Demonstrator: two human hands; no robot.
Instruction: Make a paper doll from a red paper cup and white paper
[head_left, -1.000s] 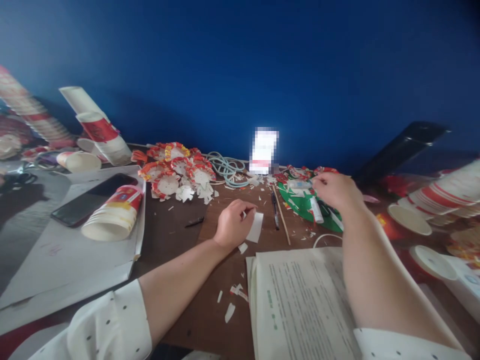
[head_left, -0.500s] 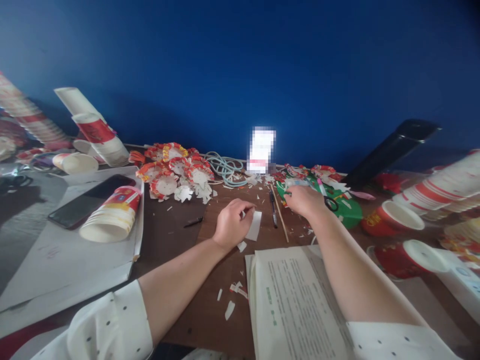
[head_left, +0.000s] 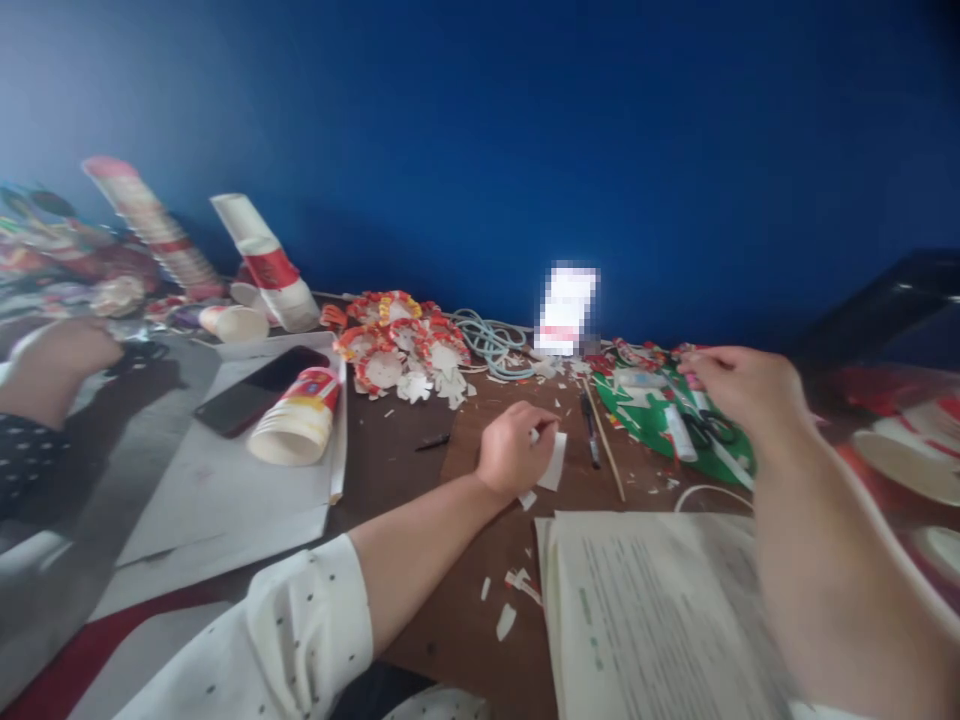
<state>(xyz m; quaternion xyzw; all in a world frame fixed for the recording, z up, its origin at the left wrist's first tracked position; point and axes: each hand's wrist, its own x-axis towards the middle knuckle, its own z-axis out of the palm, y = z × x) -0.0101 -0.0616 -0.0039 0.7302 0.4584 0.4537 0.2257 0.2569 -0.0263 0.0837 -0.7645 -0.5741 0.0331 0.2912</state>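
Observation:
My right hand [head_left: 739, 390] is over the far right of the table, its fingers pinched on a slim pink-capped white pen [head_left: 697, 396]. Beneath it lies a green sheet [head_left: 630, 425] bearing black-handled scissors [head_left: 716, 427], a white tube [head_left: 680, 433] and paper scraps. My left hand [head_left: 517, 450] rests on the brown table with its fingers curled closed. A small white bit shows between them, too small to name. Beside those fingers a white paper strip [head_left: 553, 462] lies on the table; whether they grip it I cannot tell.
Booklet pages [head_left: 637, 600] lie in front. A wooden stick [head_left: 606, 445] and a pen [head_left: 590, 430] lie mid-table. Red-and-white paper cutouts [head_left: 405, 345], a phone [head_left: 259, 390] and stacked paper cups [head_left: 296, 415] are left. Another person's hand [head_left: 64, 355] is far left. A bright blurred screen [head_left: 568, 310] stands behind.
The view has turned left, shifting everything rightward. My right hand has lifted and moved right, with the pink-capped pen now at its fingertips. My left hand stays by the paper strip.

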